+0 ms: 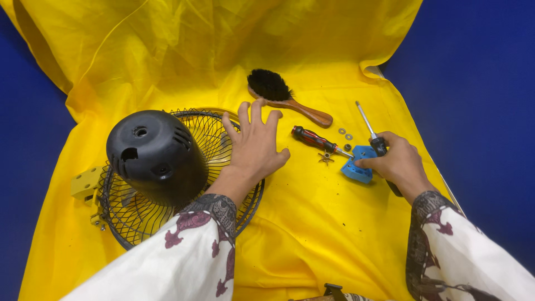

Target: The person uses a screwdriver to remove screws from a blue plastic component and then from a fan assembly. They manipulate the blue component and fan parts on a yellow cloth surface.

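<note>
Here, right hand [397,163] grips a black-handled screwdriver [372,134] — touching blue plastic block [356,165].

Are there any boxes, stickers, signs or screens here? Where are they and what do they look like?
None that I can see. On the yellow cloth there are only a black fan motor cover on a wire fan guard, a wooden brush, two screwdrivers and a small blue plastic block.

A single head-worn camera looks steeply down, close over the yellow cloth [312,223].
</note>
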